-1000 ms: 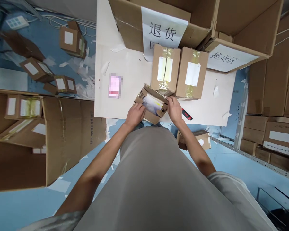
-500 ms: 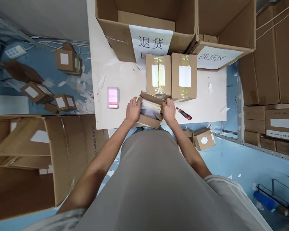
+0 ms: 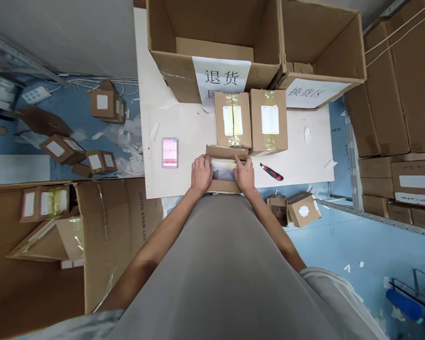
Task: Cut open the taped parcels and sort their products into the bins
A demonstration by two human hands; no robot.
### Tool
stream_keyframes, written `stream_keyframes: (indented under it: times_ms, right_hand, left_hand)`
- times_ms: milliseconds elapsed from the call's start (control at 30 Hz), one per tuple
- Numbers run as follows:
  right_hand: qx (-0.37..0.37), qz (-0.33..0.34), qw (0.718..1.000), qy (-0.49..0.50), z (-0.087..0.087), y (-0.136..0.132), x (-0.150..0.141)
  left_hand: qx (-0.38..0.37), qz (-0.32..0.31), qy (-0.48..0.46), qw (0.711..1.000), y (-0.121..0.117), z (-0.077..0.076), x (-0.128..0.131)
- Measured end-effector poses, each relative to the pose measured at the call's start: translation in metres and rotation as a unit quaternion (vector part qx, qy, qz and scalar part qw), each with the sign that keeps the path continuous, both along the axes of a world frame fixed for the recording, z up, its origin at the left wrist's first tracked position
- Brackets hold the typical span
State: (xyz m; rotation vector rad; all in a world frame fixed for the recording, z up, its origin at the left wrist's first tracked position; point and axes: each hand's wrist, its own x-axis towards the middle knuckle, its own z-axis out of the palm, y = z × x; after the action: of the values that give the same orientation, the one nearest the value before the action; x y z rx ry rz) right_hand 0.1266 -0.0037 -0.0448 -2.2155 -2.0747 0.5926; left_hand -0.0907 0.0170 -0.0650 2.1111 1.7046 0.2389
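Observation:
A small open cardboard box (image 3: 227,152) lies at the near edge of the white table (image 3: 184,127), with a white and yellow item (image 3: 223,169) showing inside. My left hand (image 3: 201,174) grips the box's left side, fingers curled over its edge. On the right side, my right hand (image 3: 245,174) holds it the same way. The box now sits square to the table edge, just in front of two sealed taped boxes (image 3: 233,120).
A red and black utility knife (image 3: 271,172) lies right of my right hand. A pink card (image 3: 170,152) lies to the left. Two large open cartons with paper labels (image 3: 226,80) stand at the table's back. Small boxes litter the blue floor; stacked cartons stand right.
The tilted open box has been turned square to the table edge and drawn slightly nearer. Both hands have stayed on its sides and moved closer together.

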Motion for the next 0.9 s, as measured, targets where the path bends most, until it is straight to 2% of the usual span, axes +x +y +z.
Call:
stream_keyframes:
  times_ms: [67, 167, 300, 400, 633, 900]
  right_hand:
    - [-0.012, -0.004, 1.0, 0.011, -0.001, 0.0, 0.002]
    - [-0.017, 0.0, 1.0, 0.01, -0.003, 0.001, 0.005]
    - [-0.022, 0.013, 1.0, 0.01, -0.004, 0.004, 0.008]
    - [-0.033, 0.029, 0.999, 0.006, -0.003, 0.004, 0.01]
    - [-0.051, 0.037, 0.998, 0.028, 0.002, 0.002, 0.018]
    - [-0.041, 0.038, 0.987, 0.149, -0.01, 0.01, 0.045]
  left_hand:
    - [0.008, -0.066, -0.021, 0.998, -0.003, 0.0, 0.007]
    - [-0.03, -0.131, 0.017, 0.991, 0.006, -0.002, 0.027]
    - [-0.068, -0.134, 0.068, 0.986, 0.021, -0.005, 0.053]
    - [-0.072, -0.118, 0.081, 0.987, 0.023, -0.005, 0.063]
    - [-0.066, -0.093, 0.084, 0.99, 0.014, -0.004, 0.058]
    - [-0.1, -0.134, 0.048, 0.985, 0.01, 0.004, 0.041]
